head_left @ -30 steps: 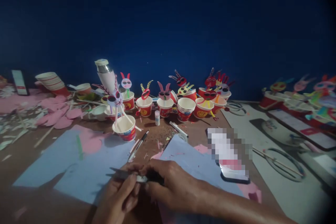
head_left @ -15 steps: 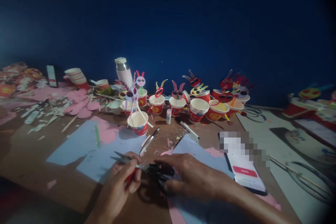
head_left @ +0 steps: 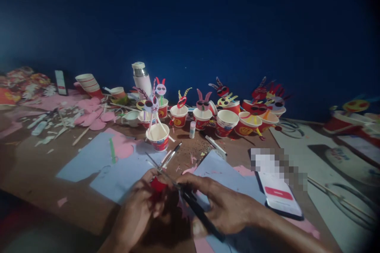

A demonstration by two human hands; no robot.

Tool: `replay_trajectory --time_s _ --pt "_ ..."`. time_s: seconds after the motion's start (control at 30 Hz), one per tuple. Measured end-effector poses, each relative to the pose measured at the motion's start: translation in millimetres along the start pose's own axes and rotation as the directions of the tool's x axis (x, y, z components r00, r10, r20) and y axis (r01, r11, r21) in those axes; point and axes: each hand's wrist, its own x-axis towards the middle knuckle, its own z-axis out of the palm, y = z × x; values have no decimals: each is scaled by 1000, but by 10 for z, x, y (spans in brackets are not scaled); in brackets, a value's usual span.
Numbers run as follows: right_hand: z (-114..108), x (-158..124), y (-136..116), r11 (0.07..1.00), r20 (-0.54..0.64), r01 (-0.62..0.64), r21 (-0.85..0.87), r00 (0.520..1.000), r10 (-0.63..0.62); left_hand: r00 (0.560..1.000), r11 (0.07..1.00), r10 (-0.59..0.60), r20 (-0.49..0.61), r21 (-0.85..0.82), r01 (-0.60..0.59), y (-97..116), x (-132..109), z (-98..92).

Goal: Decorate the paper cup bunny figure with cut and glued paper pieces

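My left hand (head_left: 139,207) pinches a small red paper piece (head_left: 157,185) low in the middle of the view. My right hand (head_left: 221,205) grips black-handled scissors (head_left: 181,191), whose blades point up and left past the red piece. Both hands hover over light blue paper sheets (head_left: 118,170) on the brown table. Beyond them stands a paper cup (head_left: 158,137) with a bunny-face figure on sticks.
A row of red paper cups with paper faces (head_left: 225,116) lines the back by the blue wall. A white flask (head_left: 141,79), glue stick (head_left: 192,129), pens (head_left: 170,157), a phone (head_left: 280,195) at right, pink cut-outs (head_left: 95,114) and scraps at left.
The scissors swung from lying level to pointing up-left, and the red piece has come into sight in my left hand. The view shifted slightly left.
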Motion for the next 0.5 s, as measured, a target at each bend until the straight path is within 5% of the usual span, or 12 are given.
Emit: replay_trajectory --time_s 0.13,0.23,0.5 --pt "88 57 66 993 -290 -20 117 956 54 995 999 -7 102 45 2 -95 -17 138" --pt "133 99 166 997 -444 -48 52 893 66 990 991 20 143 127 -38 -160 -20 202" --pt "187 116 224 998 -416 -56 -33 908 37 974 968 66 218 221 -115 -233 -39 231"
